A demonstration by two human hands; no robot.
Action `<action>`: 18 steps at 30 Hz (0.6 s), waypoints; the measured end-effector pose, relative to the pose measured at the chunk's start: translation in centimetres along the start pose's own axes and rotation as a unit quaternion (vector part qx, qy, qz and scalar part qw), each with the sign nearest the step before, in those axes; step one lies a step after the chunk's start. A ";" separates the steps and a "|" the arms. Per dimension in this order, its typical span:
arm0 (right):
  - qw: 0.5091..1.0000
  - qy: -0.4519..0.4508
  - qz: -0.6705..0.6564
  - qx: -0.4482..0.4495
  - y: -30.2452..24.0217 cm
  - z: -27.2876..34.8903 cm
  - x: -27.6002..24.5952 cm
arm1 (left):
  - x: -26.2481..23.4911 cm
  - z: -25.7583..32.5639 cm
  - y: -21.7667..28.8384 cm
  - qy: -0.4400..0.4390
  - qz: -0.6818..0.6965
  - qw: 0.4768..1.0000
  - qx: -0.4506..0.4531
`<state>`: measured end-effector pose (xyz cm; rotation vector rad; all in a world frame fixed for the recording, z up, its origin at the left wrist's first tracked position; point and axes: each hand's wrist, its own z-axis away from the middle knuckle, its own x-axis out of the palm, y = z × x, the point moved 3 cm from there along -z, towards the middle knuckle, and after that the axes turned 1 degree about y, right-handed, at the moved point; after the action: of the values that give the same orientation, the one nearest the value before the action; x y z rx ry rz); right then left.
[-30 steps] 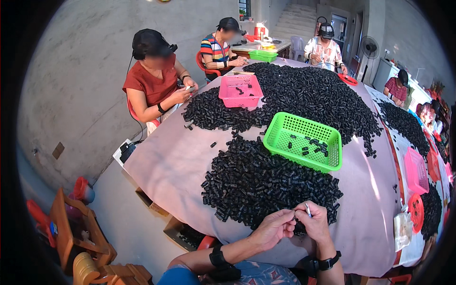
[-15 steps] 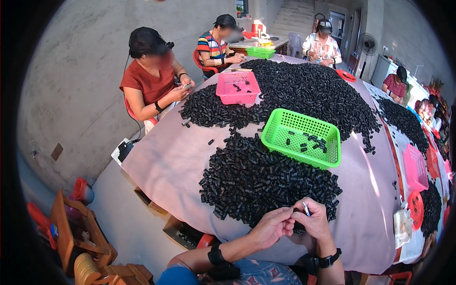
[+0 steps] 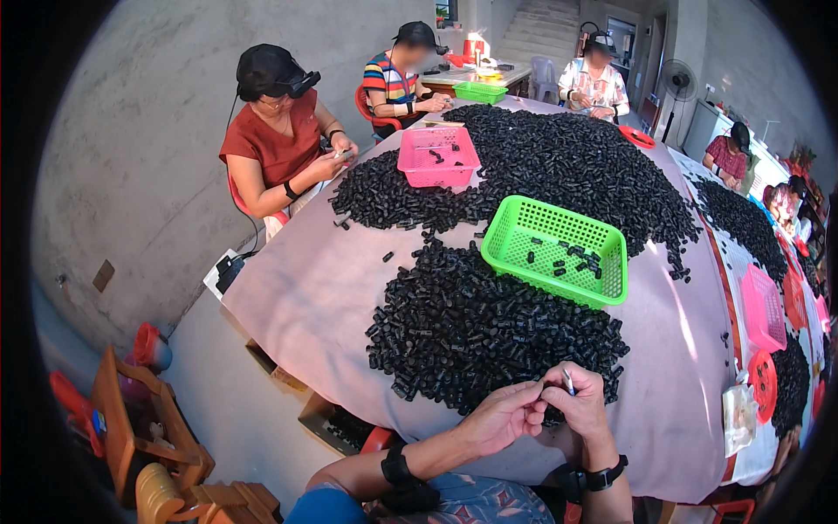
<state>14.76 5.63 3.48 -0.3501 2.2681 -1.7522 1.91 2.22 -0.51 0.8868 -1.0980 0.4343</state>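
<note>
Near the table's front edge, my left hand (image 3: 504, 419) and my right hand (image 3: 580, 403) meet in front of the dark pile. My left fingers pinch a small black cylindrical part at the point where both hands touch; most of it is hidden by fingers. A slim silver pen-like tool (image 3: 568, 382) sticks up from my closed right hand, its lower end covered. Just beyond my hands lies a heap of small black cylindrical parts (image 3: 471, 327). Behind it stands a green perforated basket (image 3: 515, 266) with several black parts inside.
A larger black heap (image 3: 567, 166) spreads across the far table, with a pink basket (image 3: 439, 181) at its left. Co-workers sit along the left, far and right sides. At right are a red round tray (image 3: 763, 384) and a clear plastic bag (image 3: 739, 417). Wooden chairs stand lower left.
My hands stay together, with the silver tool turned slightly and my right fingers shifted a little. The co-worker in red has lifted their head slightly.
</note>
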 end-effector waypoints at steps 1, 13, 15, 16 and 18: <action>0.999 -0.008 -0.037 0.013 -0.2 0.0 0.2 | -0.1 0.0 0.0 0.000 0.001 1.000 0.000; 0.999 0.020 0.024 0.028 0.8 0.0 -0.3 | -0.2 0.0 -0.1 0.022 -0.007 1.000 -0.003; 0.999 0.020 0.011 0.033 0.8 0.1 -0.3 | -0.2 0.0 -0.2 0.024 -0.003 1.000 -0.010; 0.999 0.022 -0.002 0.037 0.8 0.1 -0.3 | -0.2 0.0 -0.2 0.025 -0.002 1.000 -0.008; 0.999 0.016 -0.003 0.029 0.9 0.1 -0.4 | -0.1 0.0 -0.2 0.016 0.004 1.000 -0.011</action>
<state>15.09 5.91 2.63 -0.3198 2.2350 -1.8344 2.01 2.14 -0.68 0.8534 -1.0748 0.4404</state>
